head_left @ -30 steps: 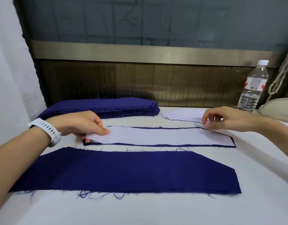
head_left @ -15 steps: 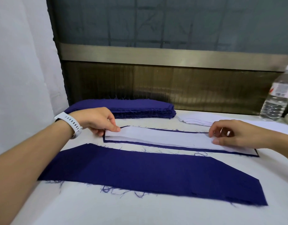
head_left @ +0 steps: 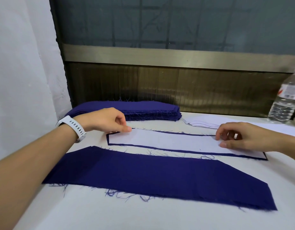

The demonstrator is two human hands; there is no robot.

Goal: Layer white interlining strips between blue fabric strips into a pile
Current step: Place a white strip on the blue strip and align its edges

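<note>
Only real container here is a clear plastic water bottle (head_left: 286, 100) standing at the far right edge of the surface (head_left: 110, 216) – white cap, ribbed body, looks like clear liquid in it but I can't make out the level. It has a red-and-white label, too blurry to read, so no brand from me. On to the fabric: a white interlining strip (head_left: 168, 141) lies flat on a blue fabric strip (head_left: 176, 150), and only a thin blue border of that one shows around it. The left hand (head_left: 107, 121), white watch (head_left: 73, 128) on its wrist, has its fingers curled and pinches the top left corner of the white strip with the thumb on top. The right hand (head_left: 239, 138) is curled too, thumb and fingertips nipping the strip near its right end. Just in front of that pair, closer to the camera, is a wider blue fabric piece (head_left: 151, 178) lying flat with frayed threads along its near edge – not touching the layered pair as far as I can see. At the back by the window sits a stack of blue fabric strips (head_left: 143, 108), and just to its right a lower stack of white interlining strips (head_left: 201, 123).
</note>
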